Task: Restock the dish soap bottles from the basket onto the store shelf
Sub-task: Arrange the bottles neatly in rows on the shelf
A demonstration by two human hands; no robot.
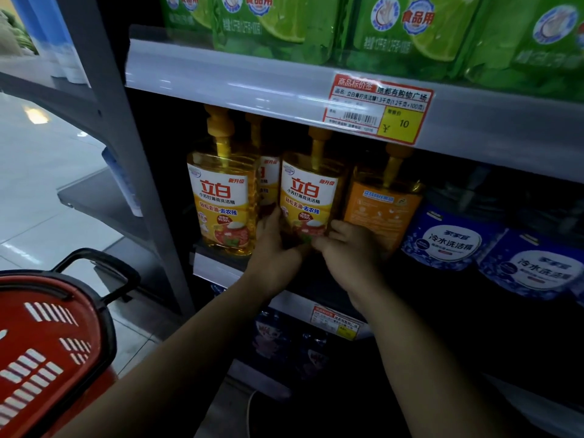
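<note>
Fingers of your left hand [274, 248] and right hand [351, 249] curled round the base of the dish soap bottle [308, 197], ease it squarely back on the shelf [211, 268], label facing out.

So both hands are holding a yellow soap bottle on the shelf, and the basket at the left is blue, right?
Not quite: the basket is red, not blue, as the head view shows. The rest holds: the left hand and right hand both hold a yellow soap bottle on the shelf.
</note>
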